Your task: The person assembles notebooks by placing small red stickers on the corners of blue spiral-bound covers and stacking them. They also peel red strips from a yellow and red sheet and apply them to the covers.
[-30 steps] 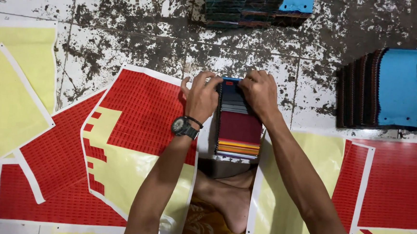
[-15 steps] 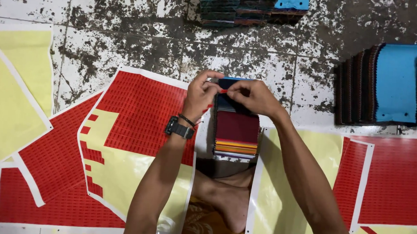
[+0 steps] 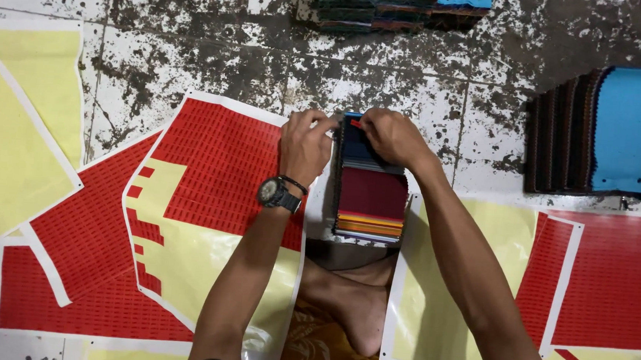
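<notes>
Head view is looking straight down at a stained, tiled floor (image 3: pixel 217 55) where a person is sitting with a bare foot (image 3: pixel 354 304) tucked in front of them. A stack of fabric swatches (image 3: pixel 370 194) is lying on the floor near the middle, its top sheet dark maroon, with orange and yellow edges showing at the near end. The left hand (image 3: pixel 306 143), with a black wristwatch (image 3: pixel 274 193) on its wrist, is resting against the stack's far left corner, fingers curled narrow. The right hand (image 3: pixel 388 134) is pinching a small red sticker (image 3: pixel 356 123) at the stack's far edge between thumb and fingertip. A red sticker sheet (image 3: pixel 221 170), partly peeled to its yellow backing, is lying just left of the stack. More red and yellow sheets are spreading toward the floor's left and right edges. A blue-topped swatch pile (image 3: pixel 624 132) is sitting at the right edge, and another pile (image 3: pixel 401 5) at the far edge.
</notes>
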